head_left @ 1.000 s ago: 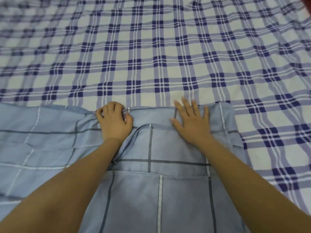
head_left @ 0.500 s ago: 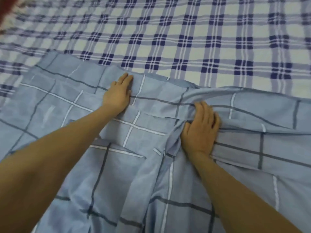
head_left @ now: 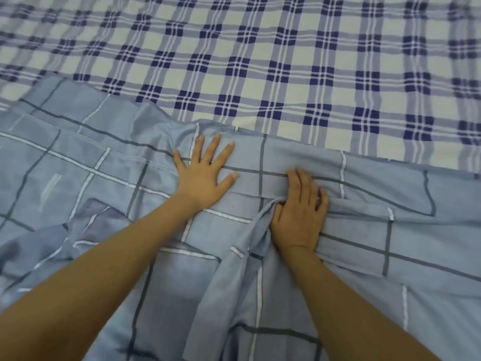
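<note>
- The right grip (head_left: 299, 214) has its fingers curled and is pinching a bunched-up ridge of the blue cloth (head_left: 390, 230). That ridge runs from under the palm back toward the camera. Looks to me like it's gathering slack so the fold can be pulled straight.
- The left grip (head_left: 201, 175) is wide, with fingers spread and the palm pressing flat on the same cloth. It sits just left of the right grip and a bit farther out. My guess is it's pinning that layer so nothing slides when the other side gets tugged.
- So the cloth is directly under both. Its folded far edge runs just past the right grip's fingertips.
- Beyond that edge, farther out from the right grip, it's just the checked bedsheet (head_left: 286, 61) that the cloth is lying on.
- Nearer and to the left of the right grip the cloth is rumpled, with a darker layer poking out. I'd say the fold is far from tidy.
</note>
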`<state>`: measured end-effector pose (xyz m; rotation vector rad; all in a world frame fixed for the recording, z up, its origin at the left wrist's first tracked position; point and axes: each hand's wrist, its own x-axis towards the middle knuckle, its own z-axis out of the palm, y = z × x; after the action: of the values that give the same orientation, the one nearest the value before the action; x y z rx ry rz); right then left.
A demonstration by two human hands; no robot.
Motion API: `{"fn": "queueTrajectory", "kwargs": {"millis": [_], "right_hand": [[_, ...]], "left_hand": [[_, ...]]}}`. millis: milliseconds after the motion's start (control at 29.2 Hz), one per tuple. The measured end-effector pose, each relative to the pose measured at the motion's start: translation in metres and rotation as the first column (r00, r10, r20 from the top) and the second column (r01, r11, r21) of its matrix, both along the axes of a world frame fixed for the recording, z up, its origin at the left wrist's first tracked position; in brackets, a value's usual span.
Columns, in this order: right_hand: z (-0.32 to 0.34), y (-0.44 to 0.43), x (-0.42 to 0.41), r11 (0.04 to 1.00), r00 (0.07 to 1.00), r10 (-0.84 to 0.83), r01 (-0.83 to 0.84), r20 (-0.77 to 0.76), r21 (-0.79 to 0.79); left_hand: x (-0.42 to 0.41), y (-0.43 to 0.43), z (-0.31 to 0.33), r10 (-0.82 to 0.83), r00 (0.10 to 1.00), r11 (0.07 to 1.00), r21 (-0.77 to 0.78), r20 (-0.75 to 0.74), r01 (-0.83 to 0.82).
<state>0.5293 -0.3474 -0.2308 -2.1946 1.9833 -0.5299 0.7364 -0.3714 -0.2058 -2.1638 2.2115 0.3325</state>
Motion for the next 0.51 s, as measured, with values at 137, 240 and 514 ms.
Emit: {"fn": "queueTrajectory", "kwargs": {"millis": [137,240,514], "right_hand": [[0.007,-0.001,0.009,1.0,0.993,-0.007,0.006,0.115,0.008],[0.019,-0.002,0.005,0.993,0.93,0.042,-0.08,0.366,0.089],[0.069,0.047,-0.235,0.982,0.958,-0.154,0.176,0.243,-0.071]], "left_hand": [[-0.028,-0.017,0.009,0.381,0.914,0.905,0.259,-0.14,-0.337],[-0.085,0.02,0.043,0.393,0.795,0.912,0.087,-0.462,-0.4],[-0.198,0.106,0.044,-0.053,0.992,0.982,-0.185,-0.119,0.03]]}}
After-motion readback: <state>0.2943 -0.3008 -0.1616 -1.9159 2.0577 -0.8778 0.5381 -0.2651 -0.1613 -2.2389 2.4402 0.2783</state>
